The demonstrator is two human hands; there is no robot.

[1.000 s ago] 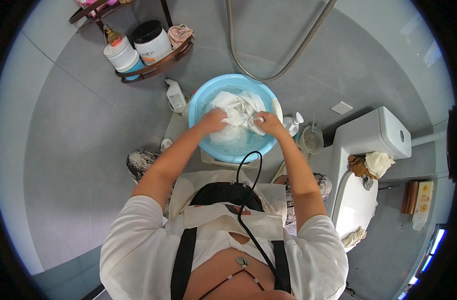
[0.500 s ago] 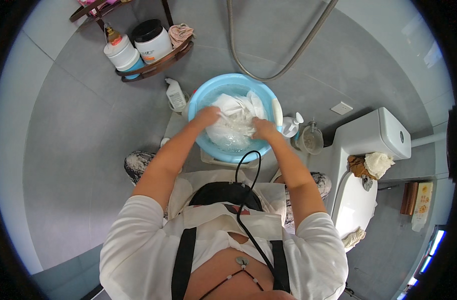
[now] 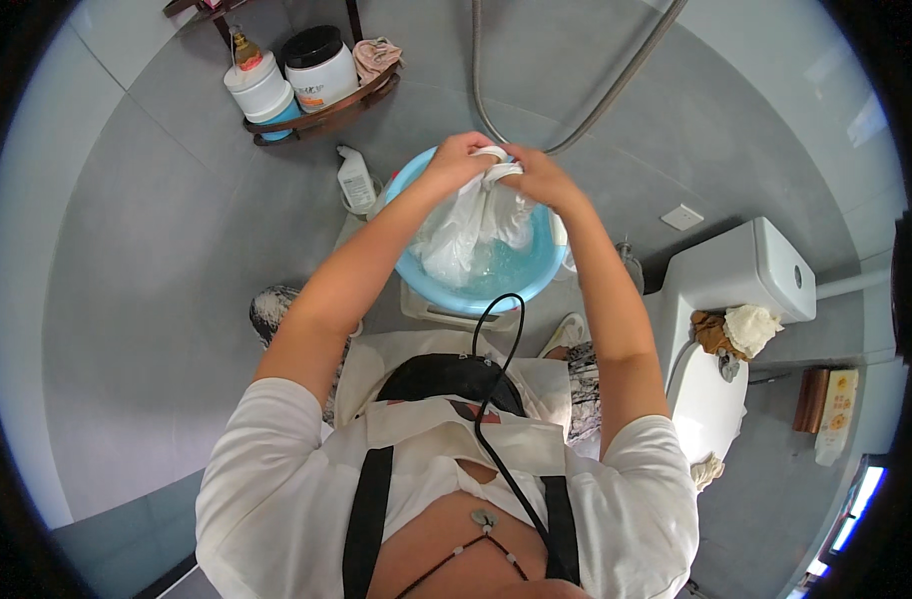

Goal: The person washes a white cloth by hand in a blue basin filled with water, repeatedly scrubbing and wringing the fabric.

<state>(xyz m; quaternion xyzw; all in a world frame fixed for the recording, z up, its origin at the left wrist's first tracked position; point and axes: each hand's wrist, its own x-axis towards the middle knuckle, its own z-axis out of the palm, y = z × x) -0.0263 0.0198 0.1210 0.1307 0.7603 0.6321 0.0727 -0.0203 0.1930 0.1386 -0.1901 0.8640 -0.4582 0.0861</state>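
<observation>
A soaked white garment (image 3: 463, 232) hangs from both my hands down into a light blue basin (image 3: 423, 285) of water. At the far side of the basin, my left hand (image 3: 464, 160) has its fingers closed on the garment's upper edge. Close beside it, my right hand (image 3: 541, 178) grips the same bunched edge. The lower part of the cloth spreads into the bluish water (image 3: 506, 268). What kind of garment it is, I cannot make out.
A white bottle (image 3: 355, 180) stands left of the basin. Jars (image 3: 316, 70) sit on a brown corner shelf (image 3: 326, 118). A shower hose (image 3: 616, 92) loops behind. To the right is a toilet (image 3: 710, 399) with cloths (image 3: 750, 329) on it. A black cable (image 3: 496, 374) dangles before me.
Both hands have moved up and away from me, lifting the white garment partly out of the water. They were apart, low in the basin; now they are close together at its far side.
</observation>
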